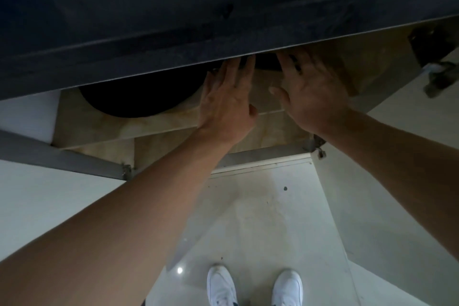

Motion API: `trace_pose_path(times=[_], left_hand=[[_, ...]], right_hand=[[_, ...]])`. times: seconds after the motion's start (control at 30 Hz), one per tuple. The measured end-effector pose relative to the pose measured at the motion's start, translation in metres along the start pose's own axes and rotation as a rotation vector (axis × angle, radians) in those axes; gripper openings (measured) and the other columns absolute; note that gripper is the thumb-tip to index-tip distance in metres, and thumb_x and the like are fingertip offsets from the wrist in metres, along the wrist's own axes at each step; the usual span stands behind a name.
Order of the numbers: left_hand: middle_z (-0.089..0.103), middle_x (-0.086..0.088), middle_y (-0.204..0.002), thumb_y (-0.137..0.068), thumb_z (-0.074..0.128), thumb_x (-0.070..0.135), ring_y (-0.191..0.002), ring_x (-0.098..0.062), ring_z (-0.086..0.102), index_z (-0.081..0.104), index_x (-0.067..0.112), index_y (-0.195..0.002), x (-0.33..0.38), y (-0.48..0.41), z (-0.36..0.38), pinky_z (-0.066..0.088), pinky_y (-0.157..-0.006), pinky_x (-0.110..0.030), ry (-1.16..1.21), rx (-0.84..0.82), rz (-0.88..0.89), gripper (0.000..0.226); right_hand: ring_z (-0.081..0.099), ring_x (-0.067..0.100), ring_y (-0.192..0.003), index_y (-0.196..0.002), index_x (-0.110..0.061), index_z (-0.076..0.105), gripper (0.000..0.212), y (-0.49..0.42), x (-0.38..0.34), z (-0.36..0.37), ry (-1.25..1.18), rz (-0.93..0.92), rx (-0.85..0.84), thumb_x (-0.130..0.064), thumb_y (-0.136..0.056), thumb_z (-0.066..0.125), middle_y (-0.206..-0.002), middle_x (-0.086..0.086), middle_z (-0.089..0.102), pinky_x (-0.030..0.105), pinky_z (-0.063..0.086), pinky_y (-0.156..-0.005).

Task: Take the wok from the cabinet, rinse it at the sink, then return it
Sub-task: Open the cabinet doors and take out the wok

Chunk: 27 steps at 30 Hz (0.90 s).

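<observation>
Wok [129, 99]: black, far left in cabinet [159, 122], under counter [173, 32]. My left hand [227, 102] and right hand [313, 97], fingers spread, grip nothing. Likely heavy, rigid; lift by rim, two-handed.

A black wok [129, 99] sits on a tan, faintly marbled cabinet shelf [159, 124] beneath a dark grey worktop [173, 20]; white shoes [222, 285] stand on a pale glossy floor [260, 231].
</observation>
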<state>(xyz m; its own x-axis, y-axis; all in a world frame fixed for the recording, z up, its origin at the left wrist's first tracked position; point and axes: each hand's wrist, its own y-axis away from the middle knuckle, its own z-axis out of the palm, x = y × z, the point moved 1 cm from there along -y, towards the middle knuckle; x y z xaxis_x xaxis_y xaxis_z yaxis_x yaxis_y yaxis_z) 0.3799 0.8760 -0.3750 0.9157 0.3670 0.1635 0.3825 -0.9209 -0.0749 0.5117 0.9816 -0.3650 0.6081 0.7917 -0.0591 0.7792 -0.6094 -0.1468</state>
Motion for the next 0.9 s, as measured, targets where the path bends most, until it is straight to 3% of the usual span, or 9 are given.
trace_pose_path(times=[0.23, 0.33, 0.4, 0.47, 0.53, 0.7, 0.8, 0.9], left_hand=[[0.015, -0.008, -0.164, -0.081, 0.062, 0.034, -0.150, -0.025, 0.017, 0.014, 0.017, -0.156, 0.000, -0.017, 0.008, 0.022, -0.120, -0.046, 0.083, -0.035, 0.040, 0.091], [0.018, -0.011, -0.164, -0.089, 0.039, 0.039, -0.151, -0.025, 0.016, 0.019, 0.013, -0.155, 0.001, -0.001, 0.010, 0.018, -0.121, -0.049, 0.188, -0.004, 0.028, 0.074], [0.020, -0.011, -0.163, -0.095, 0.022, 0.045, -0.151, -0.024, 0.016, 0.021, 0.013, -0.155, 0.002, 0.013, 0.013, 0.016, -0.122, -0.048, 0.236, 0.003, -0.006, 0.068], [0.019, -0.008, -0.164, -0.098, 0.016, 0.051, -0.152, -0.020, 0.013, 0.020, 0.015, -0.155, 0.003, 0.029, 0.015, 0.017, -0.122, -0.045, 0.271, -0.018, -0.037, 0.068], [0.016, -0.004, -0.165, -0.097, 0.016, 0.054, -0.152, -0.017, 0.009, 0.019, 0.018, -0.156, 0.003, 0.044, 0.017, 0.018, -0.122, -0.045, 0.295, -0.054, -0.052, 0.069], [0.019, 0.001, -0.164, -0.099, 0.026, 0.048, -0.152, -0.014, 0.013, 0.033, 0.020, -0.152, 0.008, 0.088, 0.018, 0.024, -0.121, -0.042, 0.462, -0.012, -0.063, 0.060], [0.034, 0.001, -0.158, -0.100, 0.037, 0.044, -0.145, -0.009, 0.030, 0.044, 0.018, -0.145, 0.014, 0.117, 0.019, 0.028, -0.117, -0.022, 0.727, 0.094, -0.185, 0.053], [0.055, 0.000, -0.136, -0.098, 0.049, 0.044, -0.116, -0.003, 0.057, 0.049, 0.020, -0.135, 0.020, 0.126, 0.019, 0.048, -0.098, -0.021, 1.064, 0.062, -0.560, 0.044]], right_hand=[[0.045, 0.039, -0.130, -0.148, -0.008, 0.036, 0.055, -0.019, -0.010, 0.000, -0.079, 0.050, 0.002, -0.036, -0.101, 0.047, -0.147, 0.022, 0.042, 0.049, 0.047, -0.096], [0.060, 0.040, -0.105, -0.131, -0.001, 0.053, 0.043, -0.013, -0.015, 0.005, -0.107, 0.024, 0.064, -0.030, -0.101, 0.051, -0.125, 0.027, 0.057, 0.039, 0.050, -0.074], [0.065, 0.036, -0.081, -0.115, 0.002, 0.061, 0.030, 0.000, -0.021, 0.009, -0.117, -0.007, 0.085, -0.023, -0.099, 0.057, -0.107, 0.027, 0.063, 0.029, 0.041, -0.060], [0.066, 0.032, -0.072, -0.110, 0.001, 0.062, 0.024, 0.014, -0.031, 0.010, -0.167, 0.007, 0.039, -0.019, -0.096, 0.059, -0.104, 0.024, 0.064, 0.029, 0.045, -0.054], [0.067, 0.030, -0.074, -0.118, 0.001, 0.060, 0.028, 0.032, -0.043, 0.011, -0.261, 0.060, -0.003, -0.017, -0.096, 0.059, -0.115, 0.024, 0.062, 0.032, 0.056, -0.058], [0.064, 0.032, -0.072, -0.111, 0.000, 0.061, 0.024, 0.085, -0.077, 0.007, -0.425, 0.227, 0.026, -0.017, -0.094, 0.061, -0.103, 0.019, 0.062, 0.030, 0.046, -0.058], [0.060, 0.030, -0.062, -0.107, -0.001, 0.062, 0.027, 0.116, -0.092, 0.000, -0.536, 0.348, 0.013, -0.025, -0.094, 0.063, -0.092, 0.015, 0.061, 0.027, 0.041, -0.055], [0.054, 0.024, -0.064, -0.109, -0.004, 0.061, 0.028, 0.145, -0.105, -0.006, -0.619, 0.434, -0.046, -0.026, -0.092, 0.065, -0.086, 0.005, 0.056, 0.028, 0.041, -0.059]])
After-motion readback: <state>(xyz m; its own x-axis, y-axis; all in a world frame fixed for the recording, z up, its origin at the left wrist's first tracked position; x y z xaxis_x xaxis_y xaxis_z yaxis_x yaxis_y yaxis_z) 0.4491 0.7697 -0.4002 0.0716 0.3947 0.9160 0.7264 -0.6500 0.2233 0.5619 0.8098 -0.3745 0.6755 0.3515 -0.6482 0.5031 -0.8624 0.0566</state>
